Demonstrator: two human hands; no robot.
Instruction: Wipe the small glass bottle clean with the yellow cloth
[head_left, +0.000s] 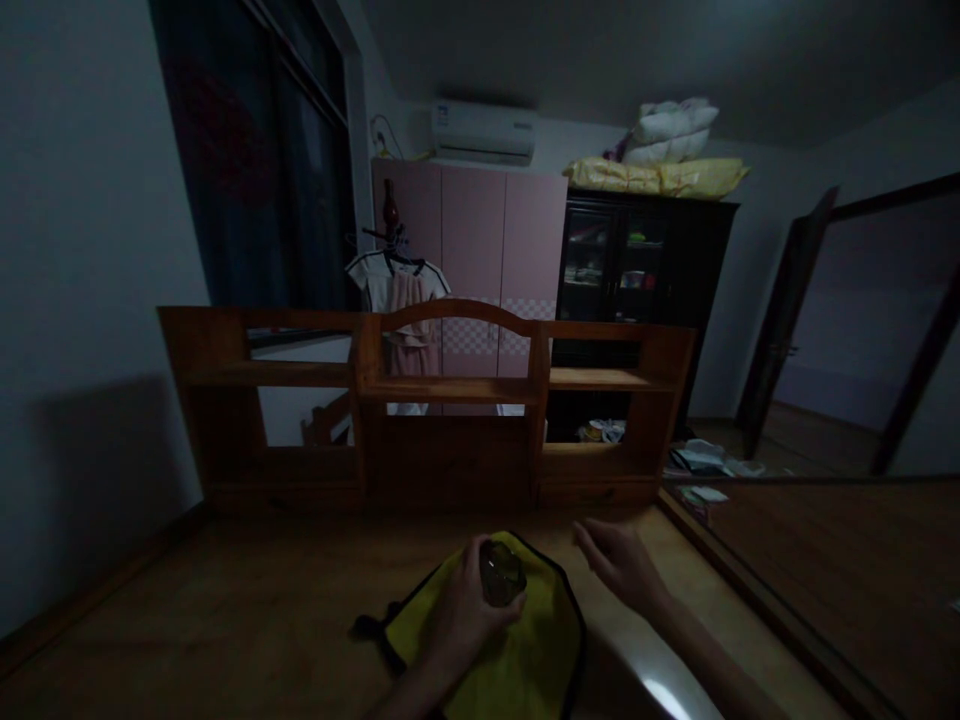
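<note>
My left hand [474, 607] is closed round the side of a small see-through glass cup [502, 573], which looks dark in the dim light. Beneath the cup, a yellow cloth piece [536, 650] with black edging is spread on the wooden surface [285, 610]; a dark strap or cord [367, 627] sticks out at its left. My right hand [619, 562] is apart from the cup, to the right of the cloth. Its fingers are curled together, and whether anything small is between them cannot be made out.
A wooden shelf unit [450, 390] runs along the far side of the surface. At the right is a raised wooden edge [739, 590]. Behind stand a pink wardrobe [472, 230], a dark cabinet [694, 260] and hanging clothes [405, 290]. A door [787, 320] stands ajar at the right.
</note>
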